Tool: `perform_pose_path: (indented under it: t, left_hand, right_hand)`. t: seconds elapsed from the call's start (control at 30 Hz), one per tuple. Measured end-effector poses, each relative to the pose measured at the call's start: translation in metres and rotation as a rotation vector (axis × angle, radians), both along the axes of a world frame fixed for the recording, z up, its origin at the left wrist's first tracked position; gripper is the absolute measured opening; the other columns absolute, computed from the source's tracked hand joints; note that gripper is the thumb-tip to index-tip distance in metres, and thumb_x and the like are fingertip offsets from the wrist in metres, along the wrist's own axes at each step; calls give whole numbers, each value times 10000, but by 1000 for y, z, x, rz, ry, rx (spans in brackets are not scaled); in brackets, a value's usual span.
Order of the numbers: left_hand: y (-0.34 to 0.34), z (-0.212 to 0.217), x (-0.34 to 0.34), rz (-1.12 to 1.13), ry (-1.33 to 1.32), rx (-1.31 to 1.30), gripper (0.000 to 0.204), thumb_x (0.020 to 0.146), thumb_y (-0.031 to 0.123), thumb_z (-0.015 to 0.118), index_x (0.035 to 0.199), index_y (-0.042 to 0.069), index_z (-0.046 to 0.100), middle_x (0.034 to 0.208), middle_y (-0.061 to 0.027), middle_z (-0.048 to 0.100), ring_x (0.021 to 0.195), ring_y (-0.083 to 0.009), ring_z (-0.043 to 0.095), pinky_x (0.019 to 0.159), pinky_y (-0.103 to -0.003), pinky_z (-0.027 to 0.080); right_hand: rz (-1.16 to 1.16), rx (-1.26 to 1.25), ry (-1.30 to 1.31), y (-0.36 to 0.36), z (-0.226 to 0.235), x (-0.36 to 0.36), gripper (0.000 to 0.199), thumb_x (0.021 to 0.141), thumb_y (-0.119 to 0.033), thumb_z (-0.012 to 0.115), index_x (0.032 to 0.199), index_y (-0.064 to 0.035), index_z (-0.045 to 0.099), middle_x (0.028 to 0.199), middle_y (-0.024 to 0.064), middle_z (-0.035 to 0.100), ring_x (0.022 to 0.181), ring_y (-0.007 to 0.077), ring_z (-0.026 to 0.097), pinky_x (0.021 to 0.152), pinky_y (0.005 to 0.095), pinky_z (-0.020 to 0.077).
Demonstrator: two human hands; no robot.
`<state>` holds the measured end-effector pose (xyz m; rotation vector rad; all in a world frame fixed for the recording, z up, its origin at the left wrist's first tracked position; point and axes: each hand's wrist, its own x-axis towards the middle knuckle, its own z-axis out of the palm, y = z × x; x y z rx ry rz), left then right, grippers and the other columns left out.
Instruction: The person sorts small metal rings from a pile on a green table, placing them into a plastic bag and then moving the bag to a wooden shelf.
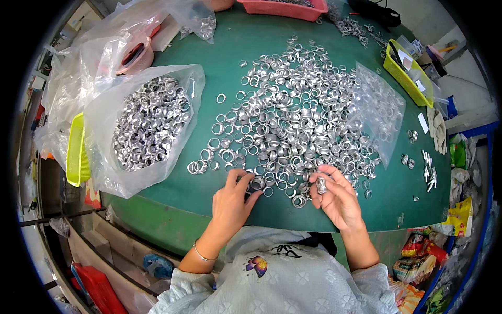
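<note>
A wide heap of silvery metal rings [293,112] is spread over the green tabletop. At its near edge my left hand [231,203] has thumb and fingers closed about a metal ring [257,182], other rings lying close around. To the right, my right hand [339,200] is turned partly palm up, its curled fingers holding a few metal rings [321,185]; how many cannot be made out. On the left lies an open clear plastic bag [196,86] with many more rings [151,123] in it. Another clear bag [384,112] covers the heap's right side.
Yellow-green baskets stand at the left [78,152] and far right [410,78]. A pink tray [282,9] is at the back, a pink bowl [140,58] at the back left. Small white sticks [429,170] and a glove [437,130] lie near the right edge. Packages [415,267] fill a lower shelf.
</note>
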<state>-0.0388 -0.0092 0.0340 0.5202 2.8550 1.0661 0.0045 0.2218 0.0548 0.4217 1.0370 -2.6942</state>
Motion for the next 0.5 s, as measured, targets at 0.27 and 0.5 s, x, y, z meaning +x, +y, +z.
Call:
perform_pose_path:
  t: [0.27,0.5]
  left_hand:
    - [4,-8,1,-10,71,62,291,684,68,727,946,51,601,950,-57,580,531,-201,525,496,-299,431]
    - [8,4,2,26,-79,361,314,653,-41,715,941,29,612,963,-57,596,488,-66,419,454,-195,356]
  right_hand:
    - [216,1101,303,-7,-6,16,189,697,25,688,862,-42,623,675,26,529,589,124,447,554,246,356]
    - [301,1723,486,-19,-13,21,245,692,-126,718,913,-83,622,723,56,569,613,230,553,525,323,432]
